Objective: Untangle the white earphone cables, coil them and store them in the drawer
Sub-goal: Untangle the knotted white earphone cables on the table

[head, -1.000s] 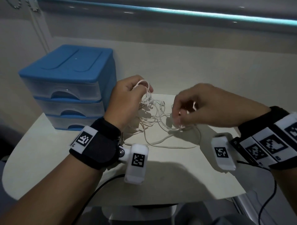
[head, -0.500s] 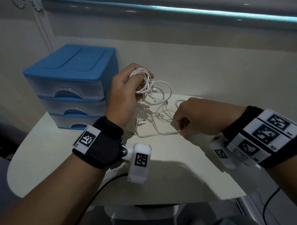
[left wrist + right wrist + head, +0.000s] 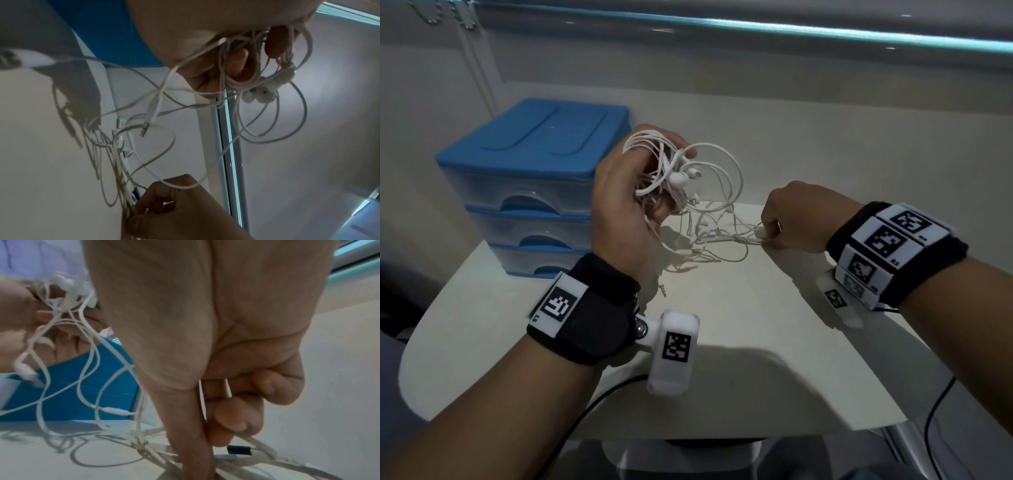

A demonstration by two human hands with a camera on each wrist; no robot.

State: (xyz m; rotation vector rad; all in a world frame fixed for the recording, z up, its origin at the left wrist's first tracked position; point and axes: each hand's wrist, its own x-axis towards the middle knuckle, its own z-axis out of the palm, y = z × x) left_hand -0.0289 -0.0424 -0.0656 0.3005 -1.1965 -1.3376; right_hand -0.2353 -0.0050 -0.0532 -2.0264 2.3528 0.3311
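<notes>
A tangle of white earphone cables point(image 3: 709, 192) hangs between my two hands above the pale table point(image 3: 722, 308). My left hand point(image 3: 640, 192) is raised and grips a bunch of loops with earbuds point(image 3: 683, 176) dangling from it; its fingers curl round the bundle point(image 3: 242, 65). My right hand point(image 3: 791, 222) is lower, near the tabletop, and pinches several strands point(image 3: 203, 402) between thumb and fingers. Loose loops and a plug point(image 3: 662, 291) trail on the table. The blue three-drawer unit point(image 3: 534, 178) stands at the left with all its drawers closed.
A wall with a lit window sill point(image 3: 825, 34) runs behind the table. The table's front edge point(image 3: 722, 435) lies close to me, and black cords from the wrist cameras point(image 3: 599, 401) hang over it.
My left hand has lifted the cable bunch off the table. My right hand has pulled its strands to the right and down, stretching the tangle apart.
</notes>
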